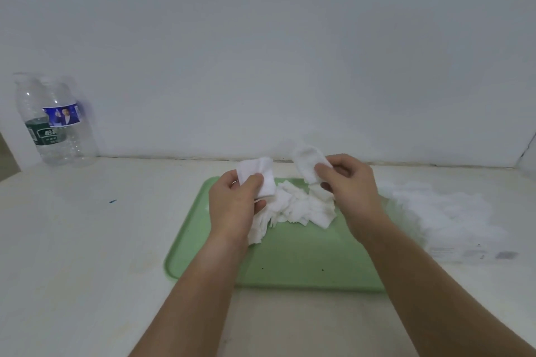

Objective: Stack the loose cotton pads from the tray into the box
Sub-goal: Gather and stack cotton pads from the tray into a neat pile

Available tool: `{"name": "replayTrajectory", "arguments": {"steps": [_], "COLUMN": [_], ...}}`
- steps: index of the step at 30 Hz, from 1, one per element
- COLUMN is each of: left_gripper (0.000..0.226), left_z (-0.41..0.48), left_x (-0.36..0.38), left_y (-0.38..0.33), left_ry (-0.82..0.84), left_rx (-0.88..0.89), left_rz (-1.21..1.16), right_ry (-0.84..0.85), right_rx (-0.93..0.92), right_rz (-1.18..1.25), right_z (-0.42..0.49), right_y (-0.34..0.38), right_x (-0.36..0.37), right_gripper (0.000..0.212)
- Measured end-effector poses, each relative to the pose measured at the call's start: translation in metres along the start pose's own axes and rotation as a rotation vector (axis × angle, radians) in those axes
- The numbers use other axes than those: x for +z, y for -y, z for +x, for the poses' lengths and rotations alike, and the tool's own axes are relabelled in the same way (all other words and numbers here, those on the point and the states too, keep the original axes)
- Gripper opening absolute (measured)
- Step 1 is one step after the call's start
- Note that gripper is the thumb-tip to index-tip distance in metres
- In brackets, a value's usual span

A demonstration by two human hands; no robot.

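Green tray (290, 264) sits on the pale bench (87, 240), near the middle. A loose heap of white cotton pads (301, 209) lies on the tray's far half, pads overlapping at all angles.

Left hand (235, 206) raised above the heap's left edge, fingers curled closed, thumb pressing a small stack of pads (262, 175) that stands up out of the grip. More pads show beneath this hand.

Right hand (348, 182) raised above the heap's right side, thumb and forefinger pinched on a single pad (307, 164), which bends slightly; other fingers loosely curled.

The two held lots are close but apart.

Box (470, 252) lies on the bench just right of the tray, white, washed out; a white mass of pads in it, edges too blurred to separate.

Two clear plastic bottles (55, 124) stand far left against the wall (261, 38).
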State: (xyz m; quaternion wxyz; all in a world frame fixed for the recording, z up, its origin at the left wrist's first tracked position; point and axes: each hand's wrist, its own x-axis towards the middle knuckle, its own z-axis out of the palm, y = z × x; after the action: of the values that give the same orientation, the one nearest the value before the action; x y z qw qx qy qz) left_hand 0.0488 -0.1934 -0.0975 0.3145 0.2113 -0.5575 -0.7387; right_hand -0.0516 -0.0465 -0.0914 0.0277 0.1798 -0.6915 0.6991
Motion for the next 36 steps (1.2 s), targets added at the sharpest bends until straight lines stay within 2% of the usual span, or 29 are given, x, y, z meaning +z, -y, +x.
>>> {"name": "replayTrajectory", "arguments": {"steps": [4,7,12,15,19,26,36], "left_gripper": [0.006,0.007,0.008,0.013,0.019,0.021,0.022], "left_z": [-0.007,-0.013,-0.020,-0.022,-0.024,-0.028,-0.024], "left_x": [0.007,0.014,0.021,0.025,0.028,0.030,0.032], "left_y": [-0.001,0.001,0.006,0.008,0.010,0.012,0.014], "left_ry": [0.059,0.096,0.157,0.189,0.216,0.322,0.328], "left_rx": [0.004,0.000,-0.002,-0.024,-0.023,-0.030,-0.143], "left_rz": [0.015,0.024,0.060,0.051,0.015,-0.002,-0.105], "right_ry": [0.100,0.187,0.283,0.338,0.326,0.234,0.086], "right_rx": [0.220,0.284,0.234,0.229,0.250,0.292,0.290], "right_rz": [0.478,0.612,0.731,0.731,0.674,0.538,0.464], "right_z": [-0.025,-0.037,-0.042,-0.045,-0.048,-0.052,-0.052], "right_y": [0.010,0.007,0.004,0.003,-0.002,-0.005,-0.004], "right_x": [-0.011,-0.018,-0.025,-0.023,-0.018,-0.015,-0.014], "right_gripper": [0.014,0.020,0.030,0.031,0.034,0.023,0.018]}}
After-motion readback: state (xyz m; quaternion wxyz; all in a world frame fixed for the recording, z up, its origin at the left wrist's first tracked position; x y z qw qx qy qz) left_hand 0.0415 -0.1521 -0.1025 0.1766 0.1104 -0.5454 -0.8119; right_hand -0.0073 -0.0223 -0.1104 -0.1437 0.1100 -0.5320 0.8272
